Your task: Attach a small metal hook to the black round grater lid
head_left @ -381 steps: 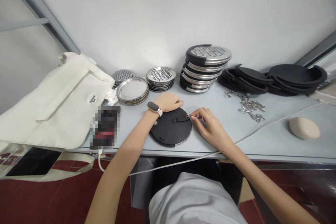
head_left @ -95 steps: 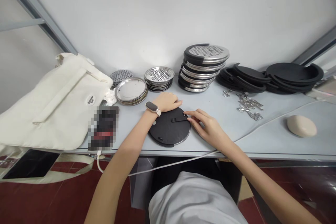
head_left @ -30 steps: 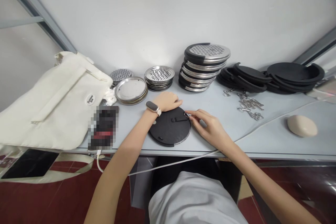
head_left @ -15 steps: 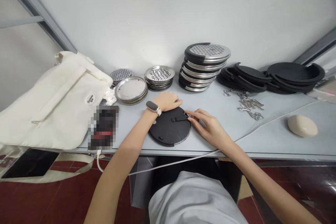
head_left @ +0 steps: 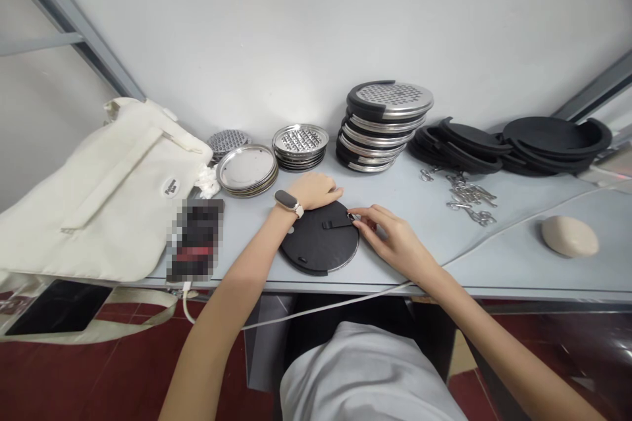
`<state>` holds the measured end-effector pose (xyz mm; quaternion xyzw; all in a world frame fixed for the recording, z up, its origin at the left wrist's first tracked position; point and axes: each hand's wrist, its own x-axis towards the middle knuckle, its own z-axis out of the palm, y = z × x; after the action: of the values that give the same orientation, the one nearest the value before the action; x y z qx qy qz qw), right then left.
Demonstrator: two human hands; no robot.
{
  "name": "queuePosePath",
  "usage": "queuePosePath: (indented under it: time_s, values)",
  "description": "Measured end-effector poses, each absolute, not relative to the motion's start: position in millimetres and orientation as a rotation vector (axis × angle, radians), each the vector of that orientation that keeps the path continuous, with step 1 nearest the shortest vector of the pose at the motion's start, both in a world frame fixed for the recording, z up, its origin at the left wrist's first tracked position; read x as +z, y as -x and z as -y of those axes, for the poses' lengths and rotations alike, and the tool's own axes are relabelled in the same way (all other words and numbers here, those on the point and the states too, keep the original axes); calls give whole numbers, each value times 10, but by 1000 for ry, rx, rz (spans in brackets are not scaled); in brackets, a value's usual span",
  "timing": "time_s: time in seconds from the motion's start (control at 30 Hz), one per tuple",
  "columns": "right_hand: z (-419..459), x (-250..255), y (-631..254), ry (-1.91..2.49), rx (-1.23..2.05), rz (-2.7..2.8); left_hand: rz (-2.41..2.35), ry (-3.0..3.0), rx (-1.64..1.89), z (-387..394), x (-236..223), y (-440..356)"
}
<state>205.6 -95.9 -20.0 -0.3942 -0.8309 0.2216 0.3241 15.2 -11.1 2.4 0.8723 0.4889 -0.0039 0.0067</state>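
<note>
A round black disc [head_left: 320, 250] lies on the grey table, with a silver rim showing at its lower right edge. Across its upper right part runs a short black strap [head_left: 336, 224]. My left hand [head_left: 316, 192], with a watch [head_left: 286, 200] on the wrist, is curled over the disc's far edge, its thumb stretched to the right; the other fingertips are hidden. At the strap's outer end, the thumb and forefinger of my right hand [head_left: 388, 233] pinch a small metal clasp [head_left: 350, 216], mostly covered by the fingertips.
Behind stand a tall stack of black-rimmed perforated metal discs [head_left: 385, 125], metal grater plates [head_left: 300, 145] and plain metal lids [head_left: 247, 168]. Black round covers [head_left: 553, 138] and several loose metal clasps [head_left: 469, 194] lie right. A white bag [head_left: 113, 197], phone [head_left: 196, 240], cable [head_left: 326, 306] and beige mouse-shaped object [head_left: 569, 237] surround the work.
My right fingers have shifted slightly at the strap's end, and the small metal clasp has turned between them. My left hand and the disc stay in place.
</note>
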Motion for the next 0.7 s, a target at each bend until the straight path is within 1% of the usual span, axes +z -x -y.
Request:
queuePosePath:
  time_s: [0.7]
  values:
    - [959,-226,-2063,1040,581,2162,-1537,-2721,-9,130,31,-149]
